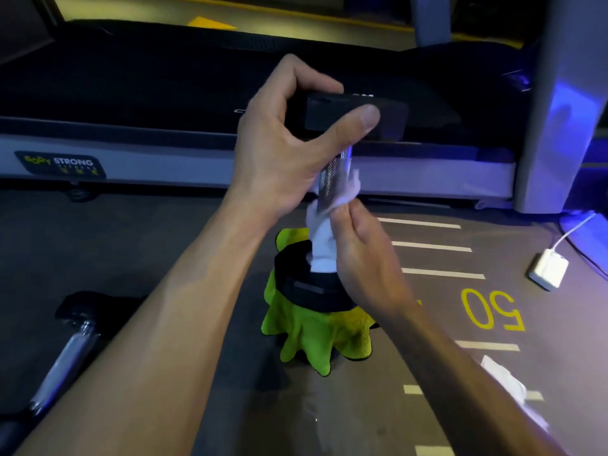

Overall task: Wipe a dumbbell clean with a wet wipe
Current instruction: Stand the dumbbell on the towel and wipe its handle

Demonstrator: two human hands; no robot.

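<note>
Treadmill (131,93) runs across far side of floor (197,406); dumbbell (332,179) stands on end near floor's middle, long axis near vertical, top tilted slightly away, lower head on green cloth (309,337); left hand (289,139) curls round upper head, thumb across its near face; right hand (365,251) pinches white wet wipe (324,245) against knurled handle, wipe wrapped down to lower head; second dumbbell (65,353) lies toward floor's left edge; white charger (548,269) toward right edge.
</note>
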